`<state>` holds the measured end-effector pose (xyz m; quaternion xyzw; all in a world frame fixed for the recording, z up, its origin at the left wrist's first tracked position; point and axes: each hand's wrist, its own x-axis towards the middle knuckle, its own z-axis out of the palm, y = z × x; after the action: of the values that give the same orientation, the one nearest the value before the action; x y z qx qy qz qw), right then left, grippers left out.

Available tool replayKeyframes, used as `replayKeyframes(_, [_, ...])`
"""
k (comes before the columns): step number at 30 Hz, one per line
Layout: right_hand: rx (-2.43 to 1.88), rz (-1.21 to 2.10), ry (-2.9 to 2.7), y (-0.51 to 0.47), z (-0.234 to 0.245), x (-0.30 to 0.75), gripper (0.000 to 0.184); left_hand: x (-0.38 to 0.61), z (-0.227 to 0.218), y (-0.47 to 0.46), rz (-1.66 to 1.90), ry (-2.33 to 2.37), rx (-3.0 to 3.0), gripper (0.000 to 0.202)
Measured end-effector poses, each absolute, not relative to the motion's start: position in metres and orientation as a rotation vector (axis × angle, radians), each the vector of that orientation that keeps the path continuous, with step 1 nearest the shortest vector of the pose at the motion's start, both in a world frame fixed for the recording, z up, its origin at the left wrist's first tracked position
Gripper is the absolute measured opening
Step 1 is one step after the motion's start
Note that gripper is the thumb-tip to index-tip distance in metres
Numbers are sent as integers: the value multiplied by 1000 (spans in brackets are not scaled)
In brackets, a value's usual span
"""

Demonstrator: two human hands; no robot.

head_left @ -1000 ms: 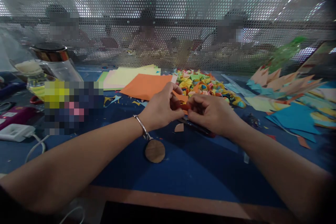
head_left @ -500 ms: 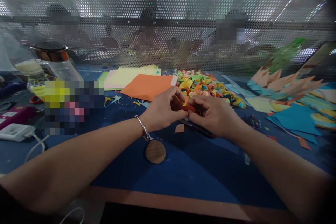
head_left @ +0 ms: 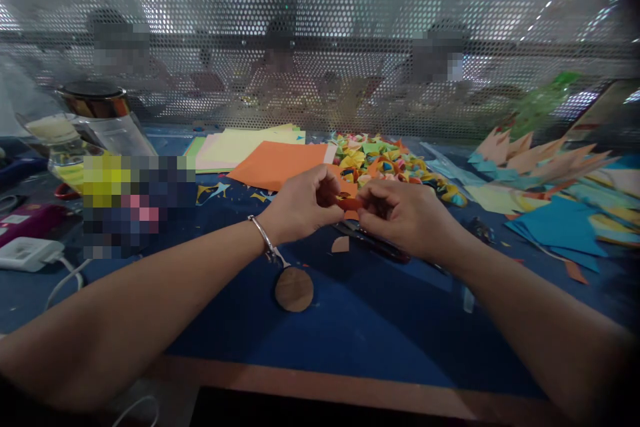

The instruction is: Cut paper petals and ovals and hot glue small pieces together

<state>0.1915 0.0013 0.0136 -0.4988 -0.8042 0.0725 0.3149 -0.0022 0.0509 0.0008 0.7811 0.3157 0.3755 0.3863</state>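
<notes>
A small folded piece of orange paper (head_left: 351, 204) is held between my two hands near the middle of the table. My left hand (head_left: 313, 203) pinches its left side with thumb and fingers. From the other side, my right hand (head_left: 400, 213) grips it between thumb and curled fingers. Just below lie dark-handled scissors (head_left: 377, 245), partly covered by my right hand. A pale rounded paper scrap (head_left: 341, 244) rests nearby. Behind my hands are a large orange sheet (head_left: 275, 163) and a heap of small colourful folded papers (head_left: 383, 157).
A round brown disc (head_left: 294, 289) lies below my left wrist. Left are a lidded jar (head_left: 113, 120), a bottle (head_left: 63, 147) and a white charger (head_left: 30, 252) with its cable. Blue paper sheets (head_left: 565, 230) and spiky folded paper (head_left: 530, 150) lie right. A perforated metal screen (head_left: 320, 13) stands behind.
My hands have drawn slightly apart, the left one shifting a little leftward. More of the orange paper shows between them.
</notes>
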Motion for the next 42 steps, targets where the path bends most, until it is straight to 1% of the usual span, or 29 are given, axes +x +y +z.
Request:
replayKeyframes(3, [-1369,193,-2124,3,15,195,8,-4,3,50,910,878,2015,18])
replayKeyframes(5, [-1413,195,-2146,4,16,196,8,-3,6,48,936,843,2039,18])
replayKeyframes(9, [-1497,164,-2263,5,16,193,12,0,7,43,959,688,2141,27])
replayKeyframes(12, [-1558,156,-2314,4,16,190,14,1,3,44,886,707,2149,32])
replayKeyframes(19, [-1456,200,-2336,4,15,192,11,-2,2,48,734,710,2088,37])
replayKeyframes(21, [-1416,210,-2314,5,15,195,8,-2,5,47,726,749,2016,35])
replayKeyframes(25, [-1350,175,-2174,7,14,200,8,0,8,47,787,832,1625,14])
replayKeyframes(27, [-1328,122,-2111,6,13,200,8,2,11,46,817,873,1366,10])
replayKeyframes(31, [-1220,-29,-2159,2,11,194,5,5,16,43,815,919,1058,15])
replayKeyframes(36, [-1101,-108,-2252,-2,9,191,12,6,23,39,784,904,929,23])
replayKeyframes(42, [-1054,-78,-2261,-4,11,192,11,3,22,40,708,897,962,17])
